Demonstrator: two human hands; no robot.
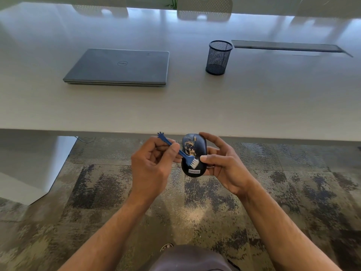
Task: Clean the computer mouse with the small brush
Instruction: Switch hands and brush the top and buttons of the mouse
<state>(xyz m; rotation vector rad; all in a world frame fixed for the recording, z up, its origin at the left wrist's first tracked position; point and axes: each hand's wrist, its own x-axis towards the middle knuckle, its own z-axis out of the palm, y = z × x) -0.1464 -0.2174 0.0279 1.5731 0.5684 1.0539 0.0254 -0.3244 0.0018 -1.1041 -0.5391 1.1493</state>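
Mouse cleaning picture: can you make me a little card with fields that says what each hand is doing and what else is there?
left hand: pinches the blue brush by its handle
right hand: holds the black Lenovo mouse in the air, off the table
bristles: white, touching the mouse's back half
dirt: tan specks on the mouse's front half
white table: closed Dell laptop, mesh pen cup

Your right hand (224, 163) covers the mouse (194, 153) right flank; left hand (152, 161) hides mid brush (182, 153) handle. Chairs (204, 8) cropped at top edge.
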